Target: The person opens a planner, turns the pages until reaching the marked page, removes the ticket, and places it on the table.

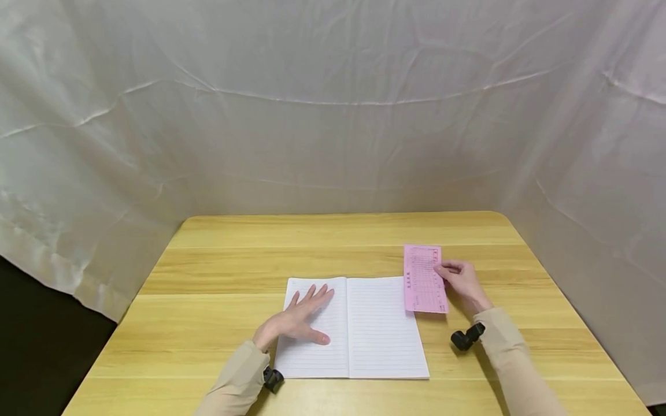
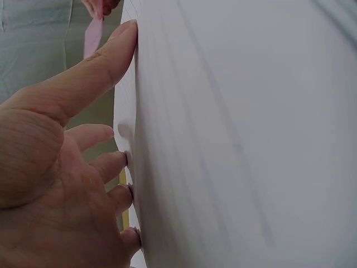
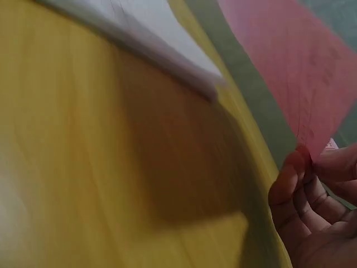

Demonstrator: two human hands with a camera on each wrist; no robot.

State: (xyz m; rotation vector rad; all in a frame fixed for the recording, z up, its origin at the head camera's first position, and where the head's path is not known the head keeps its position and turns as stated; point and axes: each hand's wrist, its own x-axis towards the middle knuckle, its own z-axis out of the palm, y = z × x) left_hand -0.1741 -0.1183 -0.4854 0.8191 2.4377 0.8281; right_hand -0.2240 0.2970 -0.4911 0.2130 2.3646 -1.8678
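An open notebook point(image 1: 387, 332) with ruled white pages lies on the table. My left hand point(image 1: 299, 319) rests on its left page, fingers straight and spread, the fingertips touching the paper in the left wrist view. Off the notebook's upper right corner, my right hand point(image 1: 463, 283) pinches a pink printed form point(image 1: 424, 280) by its right edge between thumb and fingers. That pink sheet overlaps the right page's upper corner in the head view. From the right wrist, the sheet point(image 3: 301, 67) is raised above the wood and casts a shadow on it.
The wood-grain table point(image 1: 218, 266) has rounded far corners. Grey cloth point(image 1: 333, 144) hangs behind it and along both sides. Small black cameras point(image 1: 467, 336) are strapped at both wrists. A dark area point(image 1: 41, 335) shows past the left side.
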